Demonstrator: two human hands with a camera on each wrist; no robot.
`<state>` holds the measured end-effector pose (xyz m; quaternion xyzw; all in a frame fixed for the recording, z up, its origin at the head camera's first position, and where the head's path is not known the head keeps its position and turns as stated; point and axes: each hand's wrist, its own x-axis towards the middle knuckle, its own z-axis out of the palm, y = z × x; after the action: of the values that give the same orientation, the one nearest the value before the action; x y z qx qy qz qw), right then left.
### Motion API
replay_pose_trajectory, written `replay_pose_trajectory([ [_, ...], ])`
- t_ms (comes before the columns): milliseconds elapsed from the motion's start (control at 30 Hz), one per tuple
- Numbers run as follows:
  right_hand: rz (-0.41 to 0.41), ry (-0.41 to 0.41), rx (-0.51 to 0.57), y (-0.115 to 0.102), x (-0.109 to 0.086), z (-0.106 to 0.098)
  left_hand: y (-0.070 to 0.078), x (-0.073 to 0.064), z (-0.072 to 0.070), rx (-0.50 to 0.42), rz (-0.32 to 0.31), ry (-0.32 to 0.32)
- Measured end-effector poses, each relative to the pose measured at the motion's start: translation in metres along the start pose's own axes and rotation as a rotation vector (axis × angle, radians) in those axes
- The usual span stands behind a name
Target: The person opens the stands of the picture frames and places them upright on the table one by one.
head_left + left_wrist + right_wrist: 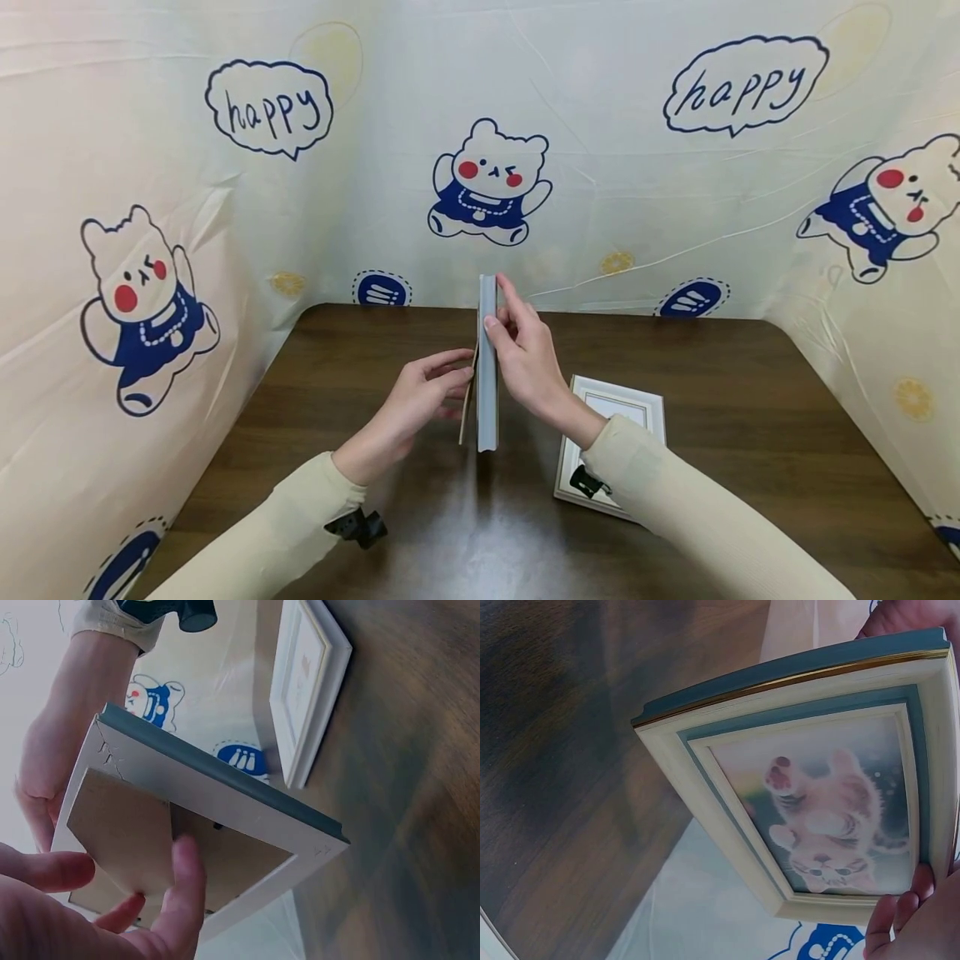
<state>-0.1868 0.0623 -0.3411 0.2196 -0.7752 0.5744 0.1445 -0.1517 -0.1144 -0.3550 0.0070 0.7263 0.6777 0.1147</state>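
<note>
A picture frame (487,367) with a blue-grey edge is held upright on edge above the table, side-on in the head view. My right hand (528,354) grips it, thumb on the narrow edge and fingers on the picture side. In the right wrist view its front shows a cream border and a kitten picture (825,825). My left hand (420,396) is at the back, thumb and fingers about the brown stand flap (124,832). That flap tilts slightly out from the brown backing (225,855).
A second, white picture frame (656,408) lies on the brown wooden table (720,467) under my right forearm. Printed cloth (600,167) with bears and "happy" bubbles hangs behind and at both sides. Each wrist carries a small black device (360,527).
</note>
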Motion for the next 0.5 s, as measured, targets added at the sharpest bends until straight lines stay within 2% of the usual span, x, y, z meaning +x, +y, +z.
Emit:
replay_pose_trajectory([
  [500,0.005,0.007,-0.004,0.0002,0.0002,-0.0021,0.0004,0.0028,0.0012,0.013,-0.011,-0.011],
])
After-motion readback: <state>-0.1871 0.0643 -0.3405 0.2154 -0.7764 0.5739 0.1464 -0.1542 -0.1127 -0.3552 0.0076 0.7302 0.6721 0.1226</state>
